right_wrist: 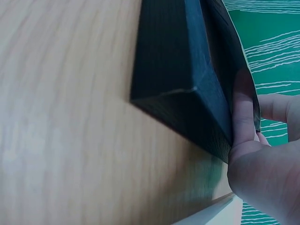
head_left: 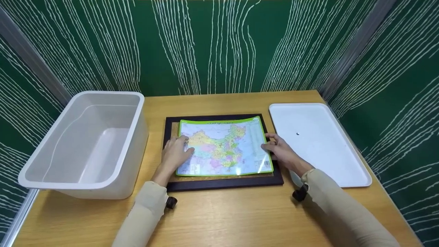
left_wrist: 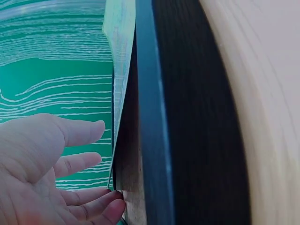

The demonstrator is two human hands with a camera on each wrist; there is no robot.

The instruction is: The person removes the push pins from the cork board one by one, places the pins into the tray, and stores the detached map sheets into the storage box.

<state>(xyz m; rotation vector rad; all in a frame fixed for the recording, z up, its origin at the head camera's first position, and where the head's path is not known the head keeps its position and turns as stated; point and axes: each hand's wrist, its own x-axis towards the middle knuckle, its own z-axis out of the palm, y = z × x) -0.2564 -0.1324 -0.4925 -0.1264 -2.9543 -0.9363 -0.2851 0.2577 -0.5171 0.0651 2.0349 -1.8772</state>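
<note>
At the picture's centre, the right hand point(head_left: 283, 152) pinches the China map point(head_left: 221, 149) while the spread left hand point(head_left: 174, 154) touches it, seemingly for steadiness.

The map point(head_left: 219, 147) bore print point(head_left: 220, 122) at twelve o'clock and a barcode point(head_left: 267, 163) at four o'clock, all too small to read.

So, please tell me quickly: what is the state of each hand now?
Left hand: open, touching the map at its left edge.
Right hand: closed, pinching the map at its right edge.
</note>
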